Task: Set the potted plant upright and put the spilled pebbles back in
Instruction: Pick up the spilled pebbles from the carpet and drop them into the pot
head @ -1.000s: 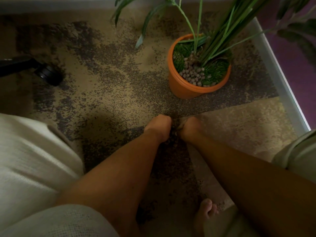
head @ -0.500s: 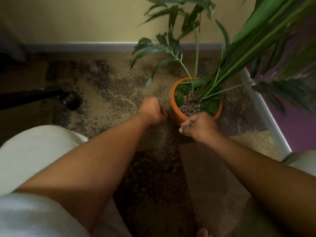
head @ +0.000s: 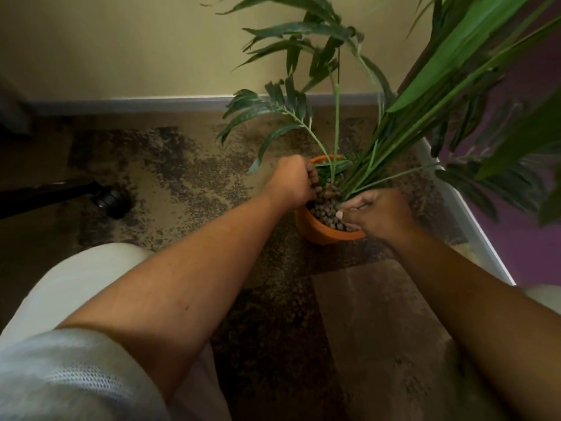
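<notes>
Floor: a mottled tan and dark brown carpet (head: 188,177), dimly lit, with a plainer brown patch nearer the person. Room: a corner, with a yellow wall (head: 121,50) and pale skirting board (head: 136,102) at the back and a purple wall (head: 531,226) to the right. A black castor (head: 112,199) stands on the carpet at left, its dark leg cut off by the frame edge. The orange pot (head: 321,230) stands upright on the carpet in the corner, pebbles (head: 326,212) heaped inside round the stems of the plant (head: 425,86). The left hand (head: 291,182) is over the pot's left rim, fingers curled down among the pebbles. The right hand (head: 379,212) is at the right rim, fingertips drawn to the thumb. Whether either hand encloses pebbles cannot be told. Any loose pebbles on the carpet cannot be distinguished from its pattern. The leaf tips are cut off above.
</notes>
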`<state>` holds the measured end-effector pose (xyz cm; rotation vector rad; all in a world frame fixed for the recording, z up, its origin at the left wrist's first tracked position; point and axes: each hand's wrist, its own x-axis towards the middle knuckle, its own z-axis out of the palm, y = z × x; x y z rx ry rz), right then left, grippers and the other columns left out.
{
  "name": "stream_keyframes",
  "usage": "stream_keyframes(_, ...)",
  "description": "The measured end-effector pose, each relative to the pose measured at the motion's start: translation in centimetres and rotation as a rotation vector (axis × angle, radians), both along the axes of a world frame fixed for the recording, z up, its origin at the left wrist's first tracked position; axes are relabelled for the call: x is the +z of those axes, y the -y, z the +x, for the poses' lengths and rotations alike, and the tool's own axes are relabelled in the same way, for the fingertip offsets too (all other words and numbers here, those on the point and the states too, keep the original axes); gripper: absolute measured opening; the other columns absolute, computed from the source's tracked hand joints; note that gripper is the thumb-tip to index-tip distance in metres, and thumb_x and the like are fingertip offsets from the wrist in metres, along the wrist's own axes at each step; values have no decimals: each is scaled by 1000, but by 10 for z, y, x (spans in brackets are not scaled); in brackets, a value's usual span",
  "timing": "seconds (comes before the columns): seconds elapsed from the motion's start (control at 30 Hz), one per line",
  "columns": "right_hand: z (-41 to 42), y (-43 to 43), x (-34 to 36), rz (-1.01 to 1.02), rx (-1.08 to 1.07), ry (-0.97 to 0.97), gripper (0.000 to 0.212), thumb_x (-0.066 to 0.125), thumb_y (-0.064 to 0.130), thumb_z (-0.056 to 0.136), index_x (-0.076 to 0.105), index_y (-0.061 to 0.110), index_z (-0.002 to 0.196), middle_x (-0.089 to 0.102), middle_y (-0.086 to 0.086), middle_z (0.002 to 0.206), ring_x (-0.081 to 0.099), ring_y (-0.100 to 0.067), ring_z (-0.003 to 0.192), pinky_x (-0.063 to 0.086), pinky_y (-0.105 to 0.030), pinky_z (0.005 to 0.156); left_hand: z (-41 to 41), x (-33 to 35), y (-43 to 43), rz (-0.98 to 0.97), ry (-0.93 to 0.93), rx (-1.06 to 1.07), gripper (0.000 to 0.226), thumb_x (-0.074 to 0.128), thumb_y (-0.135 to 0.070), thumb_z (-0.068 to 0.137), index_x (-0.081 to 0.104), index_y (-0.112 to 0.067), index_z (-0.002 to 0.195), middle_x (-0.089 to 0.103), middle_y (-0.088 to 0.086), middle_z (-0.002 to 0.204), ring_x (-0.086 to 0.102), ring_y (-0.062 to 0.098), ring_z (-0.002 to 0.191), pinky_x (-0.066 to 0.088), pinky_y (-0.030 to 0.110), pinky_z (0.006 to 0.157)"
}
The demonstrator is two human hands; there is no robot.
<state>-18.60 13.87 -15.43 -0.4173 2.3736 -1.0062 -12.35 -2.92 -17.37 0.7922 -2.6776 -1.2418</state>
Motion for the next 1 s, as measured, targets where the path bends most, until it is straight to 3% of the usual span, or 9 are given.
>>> stream_keyframes(0.13,-2,-3,3,9,-3,24,20,81,11,79,75,5,97,73,-20,99,72,-29,85,56,-32,73,-4,-7,2,47,7,2,25,77,-1,72,71,-9,95,70,6,87,67,18,80,56,28,72)
stream_keyframes(0.23,-3,-4,4,3,-14,38,24,79,9,81,73,0,102,73,-21,103,71,-31,90,55,-33,76,-2,-12,4,131,9,31,26,69,6,76,67,-6,99,71,11,91,71,24,81,61,38,72)
stream_keyframes(0.4,-1,-2,2,-10,-43,51,21,78,5,81,73,-1,101,71,-22,109,70,-33,95,58,-41,84,0,-15,7,151,2,87,23,64,8,81,66,-9,96,66,5,84,68,18,71,60,32,66)
stream_keyframes(0.53,-2,1,0,-26,-70,72,23,76,1,82,71,-5,103,69,-23,110,68,-34,103,56,-36,83,2,-17,10,69,-38,165,20,59,4,79,69,-9,91,70,7,85,68,24,81,59,36,73)
stream_keyframes(0.63,-4,5,-3,-33,-83,74,26,76,-1,81,70,-7,106,69,-25,113,67,-35,105,55,-36,85,3,-21,13,52,-49,263,17,54,2,78,65,-10,82,68,5,78,66,23,76,59,36,71)
stream_keyframes(0.77,-5,6,-9,-2,-81,62,28,75,2,83,72,1,110,68,-21,119,65,-33,111,55,-45,96,6,-26,17,79,-40,329,13,61,1,77,64,-10,83,68,6,84,67,24,88,57,35,81)
stream_keyframes(1.0,-11,11,-10,-7,-86,57,32,68,-9,84,70,4,114,65,-19,127,63,-32,117,57,-47,93,16,-32,25,133,-26,397,10,57,-3,82,62,-11,78,70,11,90,67,26,92,57,38,86)
